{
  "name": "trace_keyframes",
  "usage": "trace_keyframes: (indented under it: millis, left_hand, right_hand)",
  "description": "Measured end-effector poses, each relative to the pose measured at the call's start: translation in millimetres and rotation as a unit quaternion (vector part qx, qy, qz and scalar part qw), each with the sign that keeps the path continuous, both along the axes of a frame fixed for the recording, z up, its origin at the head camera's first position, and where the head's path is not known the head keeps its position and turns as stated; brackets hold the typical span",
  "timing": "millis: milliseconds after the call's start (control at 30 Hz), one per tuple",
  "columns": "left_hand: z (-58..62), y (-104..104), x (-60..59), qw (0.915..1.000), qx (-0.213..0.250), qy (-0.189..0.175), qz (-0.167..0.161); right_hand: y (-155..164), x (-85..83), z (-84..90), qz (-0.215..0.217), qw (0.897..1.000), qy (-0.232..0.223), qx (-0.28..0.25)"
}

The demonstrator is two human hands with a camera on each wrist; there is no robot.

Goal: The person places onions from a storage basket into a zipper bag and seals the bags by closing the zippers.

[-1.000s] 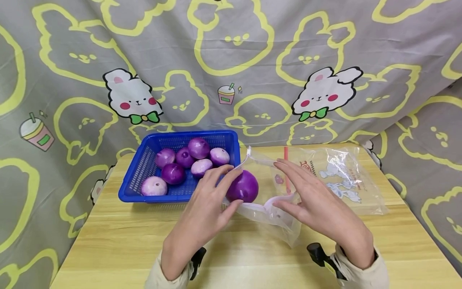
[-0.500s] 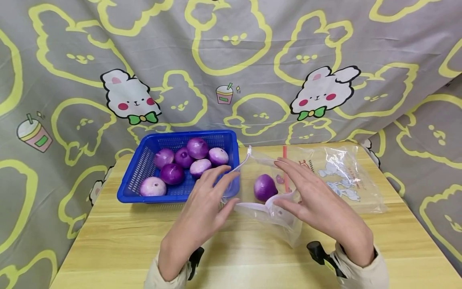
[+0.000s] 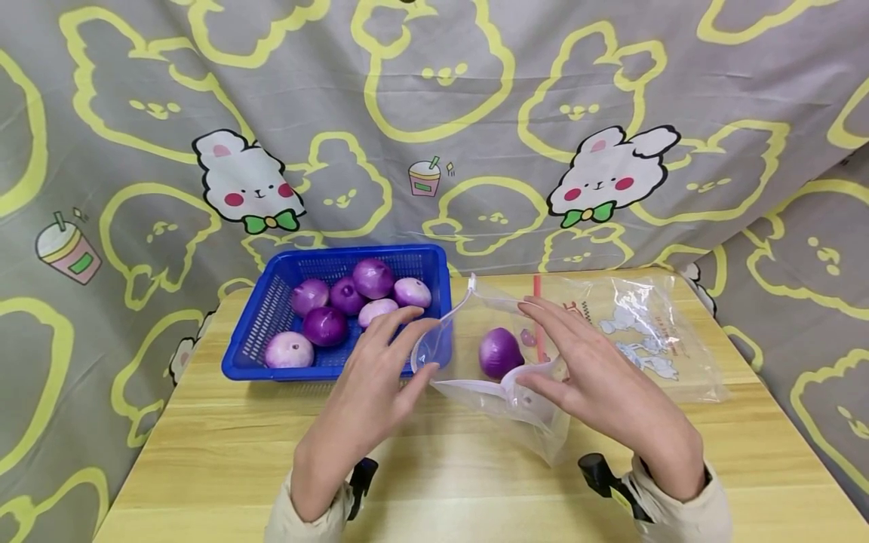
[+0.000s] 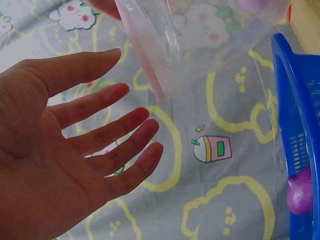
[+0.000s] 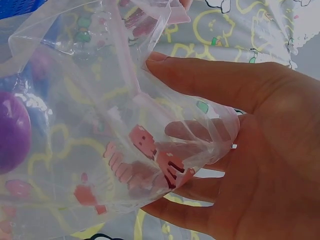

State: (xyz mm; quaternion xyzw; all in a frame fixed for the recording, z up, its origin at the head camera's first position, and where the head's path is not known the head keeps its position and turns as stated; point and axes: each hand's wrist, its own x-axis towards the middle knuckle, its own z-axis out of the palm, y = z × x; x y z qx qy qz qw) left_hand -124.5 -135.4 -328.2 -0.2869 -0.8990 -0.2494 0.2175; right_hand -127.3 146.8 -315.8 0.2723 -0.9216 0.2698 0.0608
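Inside the clear bag, the onion lies between the released left grip and the bag-grasping right grip.

I count six purple onions in one blue basket, one more onion in one clear plastic bag.

Head view high, facing forward-down over table, wrist views close, palm-side, all sharing clear bag.

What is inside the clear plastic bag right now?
One purple onion lies inside the clear bag. The right hand covers part of the bag's mouth, so that stretch stays unseen.
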Motion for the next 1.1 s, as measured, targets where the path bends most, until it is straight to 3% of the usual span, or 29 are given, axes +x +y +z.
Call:
trace_keyframes:
  millis: [733,1100]
  left_hand:
    - [-3.8,-11.7,-13.6,0.9995,0.031,-0.003,0.002]
    - [-11.4,-23.5,-23.2,0.9975,0.041,-0.032,0.047]
  right_hand:
    - [0.6,-1.7,-2.2,0.001,1.000,-0.002,0.003]
    - [0.1,-2.5,-2.5,0.001,1.000,0.000,0.002]
